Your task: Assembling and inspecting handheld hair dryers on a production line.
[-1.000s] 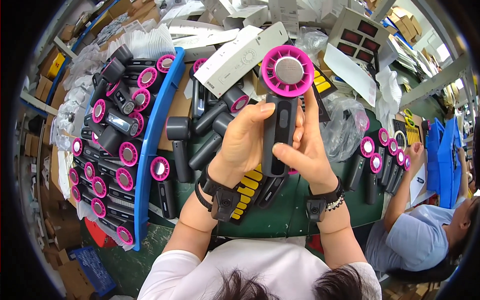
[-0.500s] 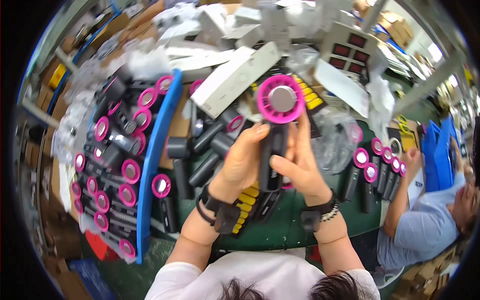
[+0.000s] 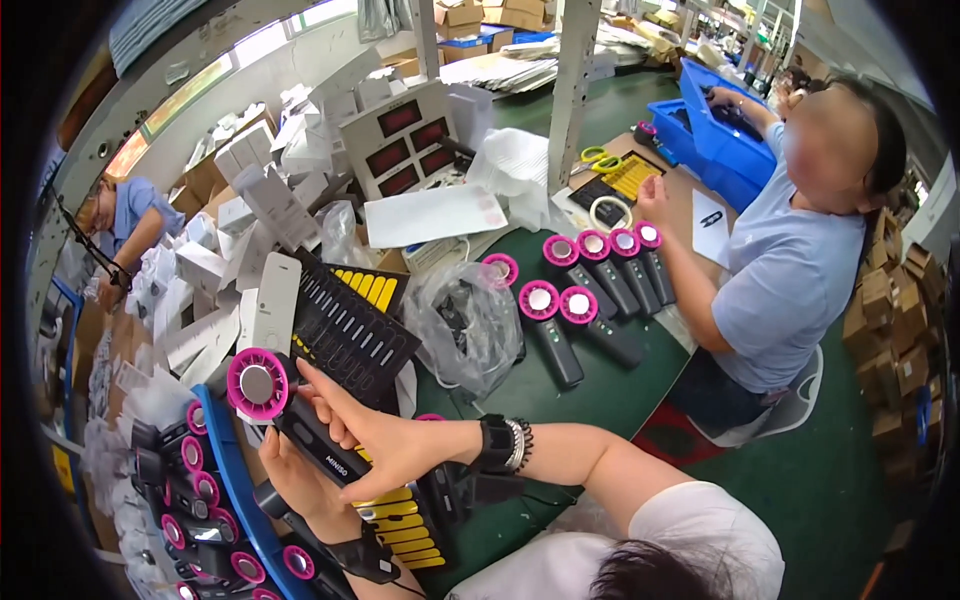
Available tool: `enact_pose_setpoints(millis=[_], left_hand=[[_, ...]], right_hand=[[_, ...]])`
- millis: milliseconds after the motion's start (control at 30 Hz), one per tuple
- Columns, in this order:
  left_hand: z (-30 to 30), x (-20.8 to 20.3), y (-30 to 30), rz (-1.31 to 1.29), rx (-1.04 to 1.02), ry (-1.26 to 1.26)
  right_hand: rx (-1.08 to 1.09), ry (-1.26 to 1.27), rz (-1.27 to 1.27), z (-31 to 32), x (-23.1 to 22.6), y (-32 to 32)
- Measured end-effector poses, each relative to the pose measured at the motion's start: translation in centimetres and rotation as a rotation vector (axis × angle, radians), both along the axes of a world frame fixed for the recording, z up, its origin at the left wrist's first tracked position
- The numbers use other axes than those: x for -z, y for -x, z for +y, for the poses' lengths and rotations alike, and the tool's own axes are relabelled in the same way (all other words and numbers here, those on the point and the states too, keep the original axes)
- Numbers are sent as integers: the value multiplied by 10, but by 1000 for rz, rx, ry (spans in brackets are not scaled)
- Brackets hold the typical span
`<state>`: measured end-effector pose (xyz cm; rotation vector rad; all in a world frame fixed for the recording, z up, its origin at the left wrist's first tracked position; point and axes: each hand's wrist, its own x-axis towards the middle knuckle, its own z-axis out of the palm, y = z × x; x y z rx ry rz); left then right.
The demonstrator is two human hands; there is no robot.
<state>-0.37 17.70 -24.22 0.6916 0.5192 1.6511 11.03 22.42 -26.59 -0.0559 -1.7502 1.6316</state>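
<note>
A dark grey handheld fan [image 3: 322,440] with a pink slotted ring and a silver disc at its head is tilted between my hands at the lower left. My right hand [image 3: 395,445] wraps the handle, thumb on the near side and fingers at the far side. From below, my left hand [image 3: 305,488] holds the handle, its palm partly hidden by the fan. Beneath them lies a black panel with yellow strips [image 3: 405,525]. Close to the fan's head stand a long white box [image 3: 272,305] and a black slotted panel [image 3: 345,325].
Several matching fans [image 3: 550,335] lie on the green table [image 3: 480,395]. A blue-edged bin [image 3: 235,480] with more fans is at lower left. Clear plastic bags [image 3: 465,325] and white boxes crowd the far side. A co-worker [image 3: 800,260] sits at right by a blue crate [image 3: 715,120].
My view has swung to the right, so the bin and my hands now appear lower left and the co-worker shows fully. Both hands still hold the fan, now more tilted.
</note>
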Motion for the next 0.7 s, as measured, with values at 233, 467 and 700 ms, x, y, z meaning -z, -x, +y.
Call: enact_pose_setpoints(millis=[233,467,700], left_hand=[[2,11,8,-104,40,61],[-4,6,7,-65,5,94],[-22,11,-2,45,-43,202]], right_hand=[[-114,107,4,10,-2,-10],[24,162,122,16,1,-2],[-28,303,145,6,-5,-10]])
